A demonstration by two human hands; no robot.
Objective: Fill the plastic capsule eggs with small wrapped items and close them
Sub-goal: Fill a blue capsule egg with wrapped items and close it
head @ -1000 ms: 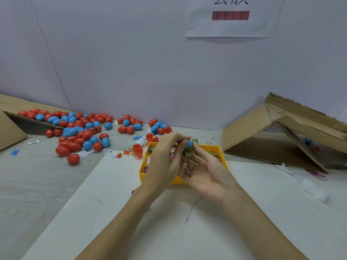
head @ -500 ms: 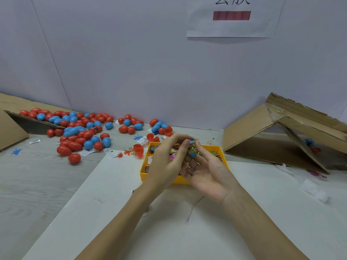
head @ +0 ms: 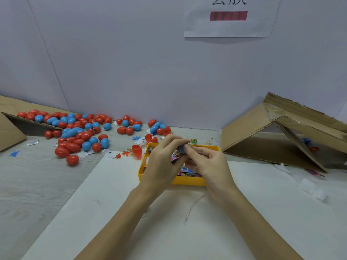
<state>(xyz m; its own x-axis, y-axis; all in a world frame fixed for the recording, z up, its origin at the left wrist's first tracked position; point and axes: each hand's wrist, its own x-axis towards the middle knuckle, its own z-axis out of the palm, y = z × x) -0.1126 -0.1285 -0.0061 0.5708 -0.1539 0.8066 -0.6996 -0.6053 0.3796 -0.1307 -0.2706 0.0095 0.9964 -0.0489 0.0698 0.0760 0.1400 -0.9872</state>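
Note:
A blue capsule egg (head: 181, 149) sits between my two hands above the yellow tray (head: 187, 182). My left hand (head: 163, 162) curls its fingers over the egg's top and left side. My right hand (head: 208, 166) pinches the egg from the right with thumb and fingers. Most of the egg is hidden by my fingers. The tray holds several small wrapped items (head: 185, 170) in colourful packets. Whether the egg's halves are joined cannot be seen.
Many red and blue eggs (head: 75, 132) lie heaped at the back left, beside a cardboard flap (head: 11, 128). Open red egg halves (head: 136, 150) lie just left of the tray. A tipped cardboard box (head: 277, 132) stands at the right. A white sheet (head: 169, 222) covers the near table.
My right hand has turned palm down and closed over the egg from the right. Both hands dropped slightly toward the tray, and the wrapped item seen at the egg earlier is no longer visible.

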